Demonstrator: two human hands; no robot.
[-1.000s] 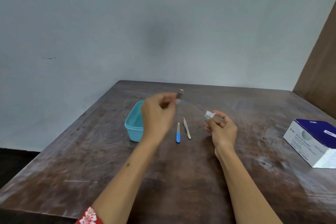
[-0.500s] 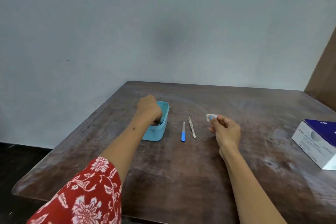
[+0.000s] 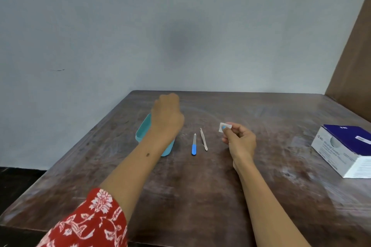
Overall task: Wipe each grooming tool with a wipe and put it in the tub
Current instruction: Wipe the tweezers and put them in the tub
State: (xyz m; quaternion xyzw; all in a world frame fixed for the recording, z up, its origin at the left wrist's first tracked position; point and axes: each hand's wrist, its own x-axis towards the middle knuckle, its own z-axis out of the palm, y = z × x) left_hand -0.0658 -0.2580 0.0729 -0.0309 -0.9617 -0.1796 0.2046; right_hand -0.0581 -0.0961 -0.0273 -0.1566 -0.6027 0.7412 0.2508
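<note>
A teal tub [image 3: 143,132] stands on the wooden table [image 3: 200,186], mostly covered by my left arm. My left hand [image 3: 166,115] hovers just above the tub, its back toward me and its fingers loosely curled; nothing shows in them. The tub's inside is hidden. Right of the tub lie a nail file with a blue handle [image 3: 194,144] and pale tweezers [image 3: 203,139], side by side. My right hand [image 3: 239,142] is raised to the right of them and pinches a small white wipe [image 3: 224,127] between thumb and fingers.
A white and dark blue carton [image 3: 345,148] sits at the table's right edge. A grey wall runs behind the table, and a brown panel [image 3: 355,56] stands at the far right. The table's left edge drops to a dark floor.
My left hand carried a small metal tool over to the tub, dipped into it, and has now lifted out without the tool showing. My right hand kept holding the wipe.
</note>
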